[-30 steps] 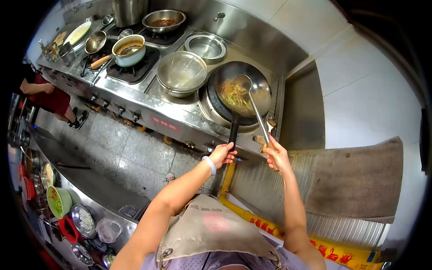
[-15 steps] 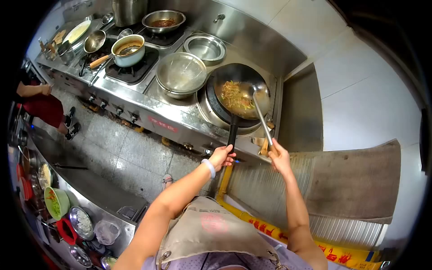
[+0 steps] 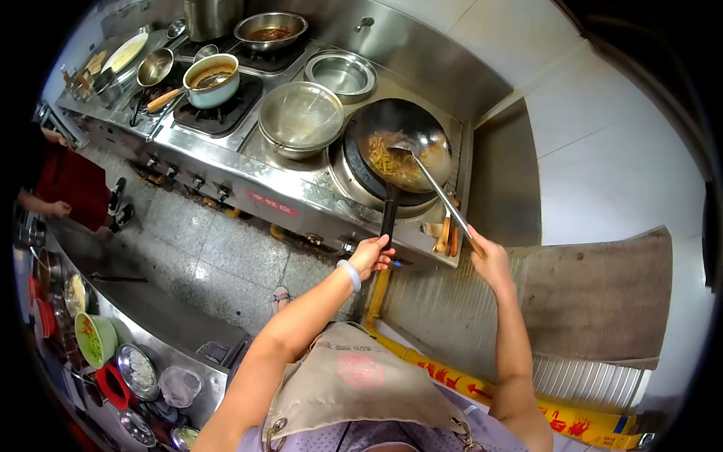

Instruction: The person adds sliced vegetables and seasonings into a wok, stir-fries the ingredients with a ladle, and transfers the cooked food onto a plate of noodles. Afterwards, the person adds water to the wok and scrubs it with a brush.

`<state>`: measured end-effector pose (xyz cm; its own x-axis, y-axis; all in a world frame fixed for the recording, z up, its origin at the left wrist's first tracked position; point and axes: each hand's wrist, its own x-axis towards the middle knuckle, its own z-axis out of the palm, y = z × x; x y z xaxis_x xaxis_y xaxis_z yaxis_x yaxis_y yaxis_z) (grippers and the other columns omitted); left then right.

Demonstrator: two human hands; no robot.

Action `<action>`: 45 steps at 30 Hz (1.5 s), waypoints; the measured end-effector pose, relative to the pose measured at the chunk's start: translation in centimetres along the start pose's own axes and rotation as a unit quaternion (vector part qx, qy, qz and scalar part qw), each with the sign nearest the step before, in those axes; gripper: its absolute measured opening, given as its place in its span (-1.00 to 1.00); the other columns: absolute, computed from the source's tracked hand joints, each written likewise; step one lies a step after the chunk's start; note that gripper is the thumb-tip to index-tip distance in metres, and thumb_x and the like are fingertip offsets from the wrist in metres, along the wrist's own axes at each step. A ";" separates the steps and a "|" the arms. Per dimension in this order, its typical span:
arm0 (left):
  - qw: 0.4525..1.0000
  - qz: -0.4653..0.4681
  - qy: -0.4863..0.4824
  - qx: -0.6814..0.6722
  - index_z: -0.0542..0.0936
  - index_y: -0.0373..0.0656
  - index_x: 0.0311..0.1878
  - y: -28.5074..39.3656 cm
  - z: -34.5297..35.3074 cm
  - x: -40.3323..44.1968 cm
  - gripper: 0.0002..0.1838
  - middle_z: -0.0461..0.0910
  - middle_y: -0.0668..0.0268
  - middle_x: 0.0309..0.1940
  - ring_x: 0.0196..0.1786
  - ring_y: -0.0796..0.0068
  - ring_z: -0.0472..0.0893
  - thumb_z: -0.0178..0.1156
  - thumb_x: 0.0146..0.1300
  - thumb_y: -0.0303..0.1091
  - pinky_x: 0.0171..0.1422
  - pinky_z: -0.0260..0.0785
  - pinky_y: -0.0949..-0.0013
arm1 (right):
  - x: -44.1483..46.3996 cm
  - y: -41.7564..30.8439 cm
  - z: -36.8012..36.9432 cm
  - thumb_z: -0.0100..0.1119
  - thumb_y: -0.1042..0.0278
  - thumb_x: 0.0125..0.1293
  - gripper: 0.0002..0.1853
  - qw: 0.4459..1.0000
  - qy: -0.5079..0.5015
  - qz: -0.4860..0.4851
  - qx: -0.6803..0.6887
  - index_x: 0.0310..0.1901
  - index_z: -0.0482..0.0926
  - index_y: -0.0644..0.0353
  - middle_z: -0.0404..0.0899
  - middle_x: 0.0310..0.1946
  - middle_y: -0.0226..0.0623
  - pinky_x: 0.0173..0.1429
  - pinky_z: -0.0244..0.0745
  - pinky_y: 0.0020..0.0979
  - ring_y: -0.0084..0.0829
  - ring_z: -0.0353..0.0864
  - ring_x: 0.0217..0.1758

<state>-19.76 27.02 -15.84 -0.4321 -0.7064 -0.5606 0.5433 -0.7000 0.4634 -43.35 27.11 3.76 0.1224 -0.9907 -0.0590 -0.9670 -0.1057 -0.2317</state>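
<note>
A dark wok (image 3: pixel 425 124) sits on the burner ring at the right end of the stove. My left hand (image 3: pixel 371 256) is closed around its black handle. In the wok lies shredded, yellowish-brown food (image 3: pixel 388 157), with some steam or haze over it. My right hand (image 3: pixel 488 260) grips the wooden end of a long metal cooking ladle (image 3: pixel 433 181). The ladle's head rests on the food, left of the wok's middle. Its underside is hidden. Several wooden-handled tools (image 3: pixel 446 235) stand at the stove's front corner, close to the ladle's shaft.
Left of the wok are a strainer over a bowl (image 3: pixel 301 117) and a metal basin (image 3: pixel 340 75). A pot with a wooden handle (image 3: pixel 213 83) stands on another burner. Behind me, a counter holds a green bowl (image 3: pixel 96 339). A person in a red apron (image 3: pixel 71 184) stands at left.
My right hand has moved right and slightly down, and the ladle's head has swung left across the food. My left hand keeps its hold. The other person's arm has lowered.
</note>
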 end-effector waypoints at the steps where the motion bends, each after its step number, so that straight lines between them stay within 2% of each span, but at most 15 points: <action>1: 1.000 0.000 -0.002 -0.005 0.42 -0.13 -0.12 0.0 0.0 0.2 -0.71 0.59 0.32 -0.36 -0.55 0.61 0.50 0.07 0.33 -0.09 -0.51 0.45 0.48 | -0.7 0.8 -0.4 0.10 0.57 0.02 -0.40 1.000 0.001 0.001 -0.002 0.18 0.44 -0.07 0.57 -0.16 0.03 -0.02 0.45 -0.41 -0.13 0.60 -0.09; 3: 1.000 -0.002 -0.005 -0.010 0.42 -0.12 -0.12 -0.2 0.0 0.1 -0.71 0.59 0.32 -0.36 -0.56 0.61 0.50 0.07 0.32 -0.09 -0.50 0.45 0.47 | -1.6 2.3 -0.8 0.06 0.57 0.00 -0.39 0.996 0.004 -0.037 0.079 0.17 0.45 -0.12 0.55 -0.27 0.05 -0.15 0.45 -0.28 -0.03 0.57 -0.23; 7: 1.000 -0.006 -0.003 -0.002 0.41 -0.12 -0.12 -0.3 0.0 0.1 -0.71 0.60 0.32 -0.37 -0.56 0.60 0.51 0.07 0.32 -0.09 -0.51 0.45 0.46 | 0.5 2.7 2.4 0.07 0.55 0.01 -0.40 0.996 0.036 0.008 0.077 0.17 0.45 -0.09 0.52 -0.29 0.11 -0.16 0.45 -0.34 -0.04 0.58 -0.30; 10: 1.000 -0.004 -0.003 0.000 0.42 -0.10 -0.12 -0.2 0.1 0.1 -0.73 0.61 0.33 -0.37 -0.55 0.61 0.52 0.06 0.33 -0.09 -0.51 0.45 0.47 | 2.0 3.0 6.6 0.08 0.51 0.07 -0.43 0.975 0.116 0.010 0.190 0.21 0.40 0.04 0.61 -0.33 -0.02 -0.12 0.46 -0.42 -0.35 0.59 -0.35; 12: 1.000 -0.003 0.001 0.005 0.42 -0.10 -0.10 0.0 0.2 -0.2 -0.72 0.61 0.33 -0.37 -0.55 0.61 0.51 0.06 0.33 -0.09 -0.51 0.45 0.48 | 4.0 4.0 10.4 0.08 0.49 0.16 -0.40 0.956 0.070 0.101 0.267 0.29 0.30 0.03 0.61 -0.44 -0.18 -0.27 0.48 -0.42 -0.47 0.55 -0.44; 13: 1.000 -0.004 -0.001 0.006 0.42 -0.10 -0.10 -0.2 0.2 -0.1 -0.72 0.61 0.33 -0.37 -0.55 0.61 0.51 0.06 0.33 -0.09 -0.51 0.45 0.48 | 3.6 0.0 8.7 0.05 0.47 0.23 -0.36 0.894 -0.028 0.223 0.388 0.37 0.17 -0.06 0.48 -0.55 -0.33 -0.51 0.40 -0.46 -0.55 0.45 -0.57; 14: 1.000 -0.009 0.002 0.003 0.42 -0.10 -0.09 -0.3 0.1 0.0 -0.72 0.61 0.33 -0.37 -0.55 0.62 0.51 0.07 0.33 -0.09 -0.50 0.45 0.48 | 4.2 -0.8 10.0 0.00 0.51 0.26 -0.32 0.849 -0.035 0.243 0.469 0.40 0.05 -0.01 0.36 -0.64 -0.43 -0.69 0.20 -0.58 -0.64 0.29 -0.70; 16: 1.000 -0.007 0.009 -0.003 0.42 -0.10 -0.08 0.1 0.2 -0.1 -0.71 0.61 0.33 -0.37 -0.55 0.62 0.51 0.07 0.33 -0.10 -0.49 0.44 0.49 | 4.5 -2.8 9.9 0.00 0.50 0.27 -0.32 0.741 -0.069 0.270 0.611 0.40 0.04 -0.05 0.35 -0.65 -0.44 -0.72 0.17 -0.58 -0.63 0.27 -0.73; 17: 1.000 -0.005 0.007 -0.007 0.42 -0.11 -0.13 0.1 0.3 -0.2 -0.72 0.59 0.35 -0.40 -0.57 0.63 0.50 0.07 0.33 -0.09 -0.53 0.42 0.50 | 4.1 -3.3 9.7 0.00 0.50 0.27 -0.32 0.739 -0.072 0.271 0.612 0.40 0.04 -0.05 0.35 -0.65 -0.44 -0.72 0.17 -0.58 -0.63 0.27 -0.73; 20: 1.000 0.000 0.006 -0.010 0.42 -0.12 -0.17 0.3 0.6 -0.6 -0.72 0.57 0.36 -0.43 -0.60 0.64 0.48 0.08 0.32 -0.09 -0.57 0.40 0.51 | 2.4 -4.1 8.5 0.01 0.52 0.26 -0.32 0.766 -0.100 0.250 0.583 0.40 0.07 -0.07 0.35 -0.63 -0.44 -0.73 0.17 -0.58 -0.64 0.26 -0.74; 22: 1.000 -0.006 0.009 -0.013 0.41 -0.12 -0.17 0.1 0.5 -0.3 -0.72 0.57 0.36 -0.43 -0.60 0.64 0.48 0.08 0.32 -0.09 -0.56 0.40 0.51 | 0.6 -4.5 7.9 0.04 0.55 0.24 -0.32 0.849 -0.079 0.180 0.491 0.39 0.11 -0.06 0.35 -0.62 -0.46 -0.73 0.18 -0.59 -0.65 0.28 -0.74; 34: 1.000 -0.009 -0.001 -0.020 0.41 -0.12 -0.15 -0.1 0.2 0.1 -0.74 0.58 0.30 -0.37 -0.55 0.58 0.51 0.08 0.32 -0.12 -0.52 0.43 0.46 | 0.4 -5.3 7.1 0.05 0.53 0.25 -0.37 0.905 -0.084 0.170 0.382 0.35 0.19 -0.08 0.32 -0.66 -0.52 -0.74 0.16 -0.60 -0.69 0.24 -0.75; 40: 1.000 -0.010 0.007 -0.004 0.40 -0.14 -0.09 0.1 0.3 0.0 -0.70 0.57 0.33 -0.38 -0.55 0.59 0.49 0.06 0.34 -0.10 -0.50 0.42 0.46 | -1.9 -5.1 6.5 0.05 0.55 0.24 -0.38 0.864 -0.120 0.175 0.455 0.34 0.23 -0.06 0.33 -0.67 -0.52 -0.73 0.17 -0.58 -0.68 0.24 -0.76; 43: 1.000 -0.013 0.014 -0.014 0.41 -0.16 -0.07 0.1 0.4 -0.1 -0.70 0.58 0.33 -0.37 -0.54 0.58 0.51 0.04 0.35 -0.12 -0.52 0.43 0.47 | 0.4 -3.3 7.6 0.06 0.54 0.23 -0.39 0.928 -0.084 0.129 0.341 0.33 0.24 -0.02 0.34 -0.65 -0.52 -0.73 0.18 -0.55 -0.68 0.25 -0.75; 45: 1.000 -0.008 0.009 -0.014 0.41 -0.16 -0.05 0.2 0.4 -0.2 -0.70 0.58 0.33 -0.37 -0.55 0.59 0.50 0.04 0.35 -0.12 -0.52 0.43 0.47 | 1.7 -2.2 7.0 0.08 0.51 0.17 -0.40 0.938 -0.043 0.126 0.320 0.29 0.32 -0.01 0.45 -0.59 -0.43 -0.61 0.30 -0.51 -0.63 0.34 -0.70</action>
<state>-19.88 27.01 -15.38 -0.4271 -0.6934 -0.5803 0.5565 -0.7074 0.4357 -39.48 26.20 -2.62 -0.0489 -0.9637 -0.2623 -0.6393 0.2320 -0.7331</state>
